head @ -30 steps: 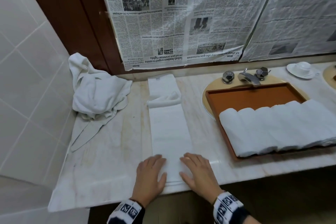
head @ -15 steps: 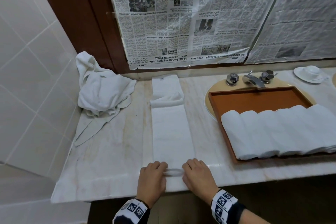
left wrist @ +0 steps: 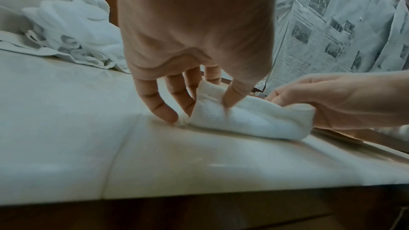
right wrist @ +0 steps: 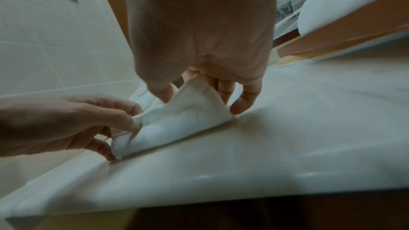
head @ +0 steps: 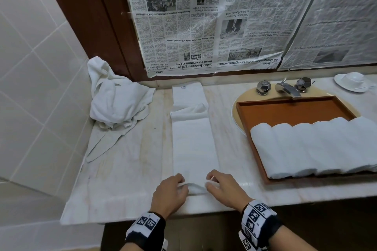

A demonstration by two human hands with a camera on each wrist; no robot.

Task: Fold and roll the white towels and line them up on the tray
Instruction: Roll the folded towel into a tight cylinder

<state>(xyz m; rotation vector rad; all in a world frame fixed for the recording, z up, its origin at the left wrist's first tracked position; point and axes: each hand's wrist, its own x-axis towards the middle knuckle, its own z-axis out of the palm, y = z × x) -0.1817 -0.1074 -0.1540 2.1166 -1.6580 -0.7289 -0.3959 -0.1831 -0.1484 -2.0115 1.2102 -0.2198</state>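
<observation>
Step in hand, as judged: starting the roll at near end of the folded towel [head: 194, 149], which lay as a long strip on the countertop [head: 126, 179], running from near edge toward far wall, w/ a loose fold-over partway up the far end. To do it well: keep first turn tight and even across the width, both hands advancing at same rate so roll doesn't cone; press lightly down while rolling away; watch side edges stay flush; smooth that far fold-over before roll reaches it. Left hand [head: 170, 194] at left corner of near end, knuckles up, fingers curled, thumb and fingers pinching the turned-up hem (left wrist view showed thumb pressed into the small roll, other fingertips down beside it on counter). Right hand [head: 223, 188] mirrored at right corner, fingers curled, pinching raised cloth betw. thumb and fingers. Hands close, roll barely begun betw. them. Tray [head: 244, 120] sat right, over sink, w/ rolled towels [head: 306, 149] lined side by side along its near part; far part bare. Unfolded pile [head: 116, 100] waited at far left corner.
</observation>
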